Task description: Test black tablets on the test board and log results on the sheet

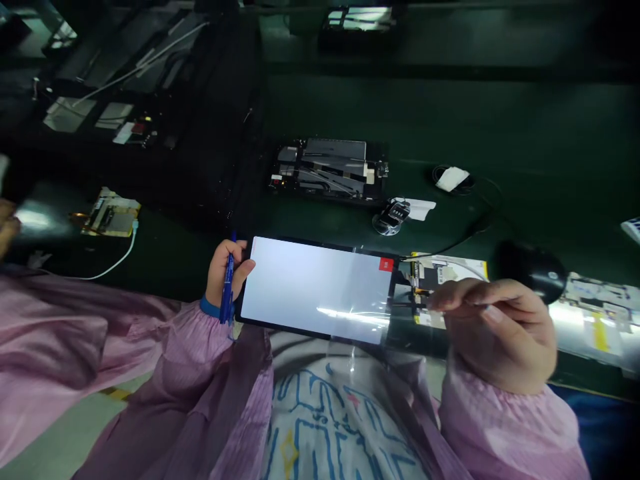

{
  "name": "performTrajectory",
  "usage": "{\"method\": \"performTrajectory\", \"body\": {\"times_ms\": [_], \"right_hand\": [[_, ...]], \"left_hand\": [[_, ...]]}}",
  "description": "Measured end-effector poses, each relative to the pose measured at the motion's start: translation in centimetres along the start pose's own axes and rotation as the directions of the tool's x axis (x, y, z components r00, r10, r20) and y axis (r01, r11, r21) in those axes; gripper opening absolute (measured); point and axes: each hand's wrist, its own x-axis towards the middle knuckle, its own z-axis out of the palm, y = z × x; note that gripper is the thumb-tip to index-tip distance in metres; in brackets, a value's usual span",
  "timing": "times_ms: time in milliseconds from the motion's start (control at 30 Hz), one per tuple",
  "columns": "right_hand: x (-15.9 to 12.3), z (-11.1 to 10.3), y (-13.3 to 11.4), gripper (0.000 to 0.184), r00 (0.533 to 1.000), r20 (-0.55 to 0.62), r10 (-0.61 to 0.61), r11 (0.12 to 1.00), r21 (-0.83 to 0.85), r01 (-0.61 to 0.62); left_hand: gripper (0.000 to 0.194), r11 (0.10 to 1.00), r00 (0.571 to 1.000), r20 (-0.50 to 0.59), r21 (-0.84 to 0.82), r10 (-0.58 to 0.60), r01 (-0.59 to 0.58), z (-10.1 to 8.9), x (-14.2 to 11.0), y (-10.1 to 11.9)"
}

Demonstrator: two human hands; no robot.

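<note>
A tablet screen (313,287), lit plain white with a small red block at its upper right corner, lies tilted in front of my body. Gripping its left edge, my left hand (223,273) is closed, with a blue pen (228,283) tucked upright between its fingers. To the right of the screen, my right hand (500,327) is closed in a pinch. Whatever sits between its fingertips is too small to make out. Just beside those fingertips is a yellow-edged circuit board (450,268), and a dark cable runs from the screen's upper right corner.
An opened device (333,170) lies behind the screen. Nearby are a small black counter (394,215) and a coiled black cable (465,181). A black round object (537,273) and more boards (600,307) stand right. Leftward are a cabled board (113,215) and another person's hand (7,223).
</note>
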Motion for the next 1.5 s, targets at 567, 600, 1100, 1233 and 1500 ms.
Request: {"method": "performTrajectory", "body": {"times_ms": [567, 600, 1100, 1233, 1500], "right_hand": [[-0.3, -0.5, -0.7, 0.012, 0.999, -0.037, -0.001, 1.0, -0.029, 0.0], [-0.6, -0.2, -0.7, 0.013, 1.0, 0.007, 0.021, 1.0, -0.022, -0.02], [-4.9, 7.4, 1.6, 0.082, 0.518, 0.852, 0.074, 0.948, 0.101, -0.302], [-4.5, 8.5, 1.8, 0.093, 0.412, 0.911, -0.023, 0.976, 0.11, -0.189], [-2.5, 7.1, 0.1, 0.071, 0.622, 0.782, -0.031, 0.995, 0.086, -0.059]], "left_hand": [[0.031, 0.992, 0.994, -0.042, 0.082, -0.097, 0.1, 0.1, 0.2, -0.2], [0.031, 0.991, 0.994, -0.045, 0.082, -0.099, 0.103, 0.1, 0.2, -0.2], [0.028, 0.987, 0.996, -0.083, 0.154, -0.037, 0.05, -0.7, 0.6, -1.4], [0.027, 0.99, 0.995, -0.099, 0.135, -0.016, 0.029, -0.7, 0.7, -1.6], [0.022, 0.986, 0.993, -0.122, 0.166, 0.008, 0.013, -0.6, 0.9, -1.5]]}}
